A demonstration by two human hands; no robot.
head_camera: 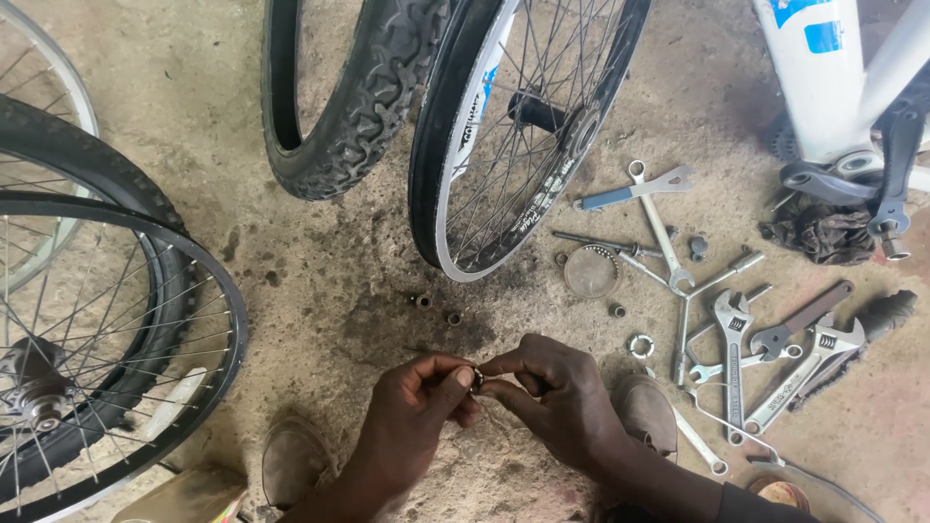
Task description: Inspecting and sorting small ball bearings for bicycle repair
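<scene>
Hands (484, 397) at 6 o'clock, fingertips meeting over small part (478, 378). Shoes (291, 460) flank wrists. Two nuts (438, 310) on floor just ahead, 12 of hands. Spoked wheel (513, 126) upright at 12, loose tyre (339, 97) left of it. Wrench pile (756, 349) at 3. Bike frame (833, 87) at 2, rag (823, 230) under it. Second wheel (97, 358) at 9.
</scene>
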